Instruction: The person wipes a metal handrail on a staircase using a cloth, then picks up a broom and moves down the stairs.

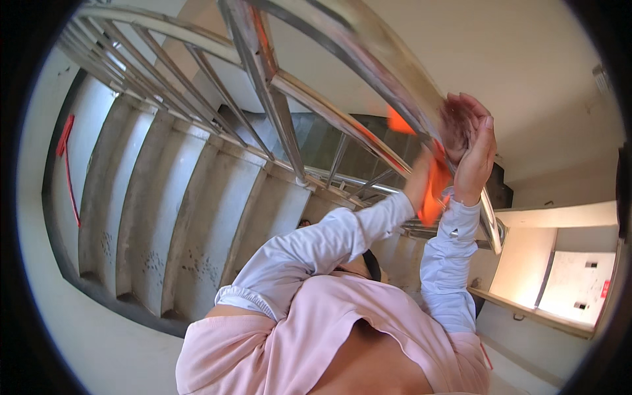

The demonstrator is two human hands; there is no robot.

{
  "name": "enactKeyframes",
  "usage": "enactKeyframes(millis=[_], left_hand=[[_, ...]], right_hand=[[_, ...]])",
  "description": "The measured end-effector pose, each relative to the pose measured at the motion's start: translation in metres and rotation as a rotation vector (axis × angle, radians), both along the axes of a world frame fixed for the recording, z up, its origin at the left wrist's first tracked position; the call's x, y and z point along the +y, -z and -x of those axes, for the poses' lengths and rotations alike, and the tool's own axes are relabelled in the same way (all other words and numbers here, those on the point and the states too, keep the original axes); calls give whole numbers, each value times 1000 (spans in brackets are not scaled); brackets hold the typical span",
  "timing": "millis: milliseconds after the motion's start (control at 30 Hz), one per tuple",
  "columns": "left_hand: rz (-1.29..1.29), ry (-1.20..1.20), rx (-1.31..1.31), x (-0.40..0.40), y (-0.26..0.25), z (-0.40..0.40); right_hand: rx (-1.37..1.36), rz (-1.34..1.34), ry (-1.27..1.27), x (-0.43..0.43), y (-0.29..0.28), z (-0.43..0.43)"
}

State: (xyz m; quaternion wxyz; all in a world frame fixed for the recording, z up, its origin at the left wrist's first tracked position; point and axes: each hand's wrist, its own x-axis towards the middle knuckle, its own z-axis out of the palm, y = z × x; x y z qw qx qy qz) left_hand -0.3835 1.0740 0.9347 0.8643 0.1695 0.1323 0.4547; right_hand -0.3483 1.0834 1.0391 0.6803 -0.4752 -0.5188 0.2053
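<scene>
A bright orange cloth hangs beside the curved metal handrail, partly blurred; another orange patch shows beyond the rail's edge. My left hand grips the cloth on the inner side of the rail, its fingers mostly hidden behind it. My right hand is cupped at the rail's outer side, holding nothing. Its palm shows dark smudges, and its fingertips curve upward. Whether that hand touches the rail cannot be made out. White sleeves cover both forearms.
Concrete stairs descend on the left beside metal balusters. A square metal post supports the railing. A red long-handled brush or broom leans by the left wall. An open window with a wooden frame lies at right.
</scene>
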Motion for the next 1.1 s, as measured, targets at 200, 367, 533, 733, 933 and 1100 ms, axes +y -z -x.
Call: enactKeyframes(millis=[200, 367, 533, 733, 933, 1100], left_hand=[[-70, 302, 270, -13, 27, 10], [55, -176, 27, 22, 12, 120], [-339, -844, 160, 53, -56, 251], [-876, -1047, 496, 118, -144, 253], [-1107, -1704, 1113, 163, -127, 195], [-1135, -1791, 1619, 134, -55, 198]], right_hand=[[-116, 65, 31, 0, 8, 4], [-393, -97, 235, 0, 11, 2], [-445, -28, 300, 0, 14, 12], [-470, -69, 293, 2, 16, 7], [-547, -149, 269, 0, 17, 12], [-527, -239, 324, -28, 55, 45]])
